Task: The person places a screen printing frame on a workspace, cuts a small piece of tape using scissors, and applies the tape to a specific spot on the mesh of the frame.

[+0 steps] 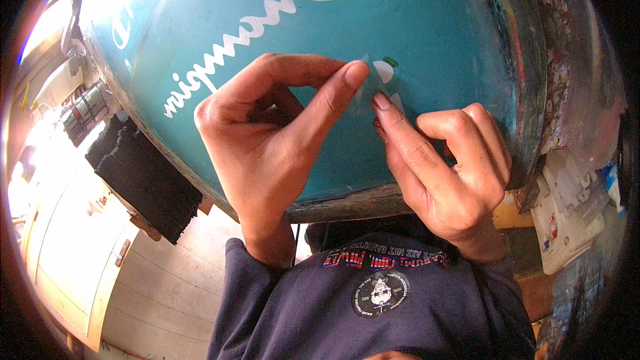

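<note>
Over a teal tabletop, my left hand pinches a small piece of thin, see-through film between thumb and forefinger. My right hand comes close to it from the other side, its thumb and forefinger pressed together at the film's edge. A white scrap shows by the right fingertips; whether it is attached to the film I cannot tell. Just beyond my fingertips, a small white rounded piece and a green bit lie close together.
Large white lettering runs across the tabletop. Left of the table hangs a black cloth, with a pale wooden door farther down. Whitish plastic items stand at the right, beside the table's paint-stained edge.
</note>
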A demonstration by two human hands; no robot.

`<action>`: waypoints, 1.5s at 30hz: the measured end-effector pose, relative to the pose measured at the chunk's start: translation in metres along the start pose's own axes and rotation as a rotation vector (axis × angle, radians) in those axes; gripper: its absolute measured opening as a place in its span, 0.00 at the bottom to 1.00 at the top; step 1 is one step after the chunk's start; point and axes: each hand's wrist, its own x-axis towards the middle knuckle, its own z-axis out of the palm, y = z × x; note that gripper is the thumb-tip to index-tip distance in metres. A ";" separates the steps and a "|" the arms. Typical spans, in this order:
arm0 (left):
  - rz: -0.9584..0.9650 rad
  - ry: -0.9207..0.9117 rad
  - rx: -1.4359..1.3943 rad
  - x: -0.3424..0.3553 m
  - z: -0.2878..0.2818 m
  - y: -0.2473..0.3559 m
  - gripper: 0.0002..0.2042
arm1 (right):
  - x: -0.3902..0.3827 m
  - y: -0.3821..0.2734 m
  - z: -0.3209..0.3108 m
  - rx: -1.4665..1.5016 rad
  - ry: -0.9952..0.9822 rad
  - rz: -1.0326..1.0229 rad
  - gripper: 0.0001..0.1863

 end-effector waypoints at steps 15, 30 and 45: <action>-0.024 -0.003 0.036 0.000 -0.001 0.005 0.06 | 0.000 0.000 0.001 -0.004 -0.002 -0.004 0.21; -0.034 0.011 0.075 -0.001 0.000 0.008 0.07 | 0.000 0.001 0.001 -0.010 0.007 -0.004 0.21; -0.009 -0.070 -0.192 0.001 -0.010 -0.001 0.08 | 0.000 -0.025 -0.016 0.328 0.000 0.342 0.15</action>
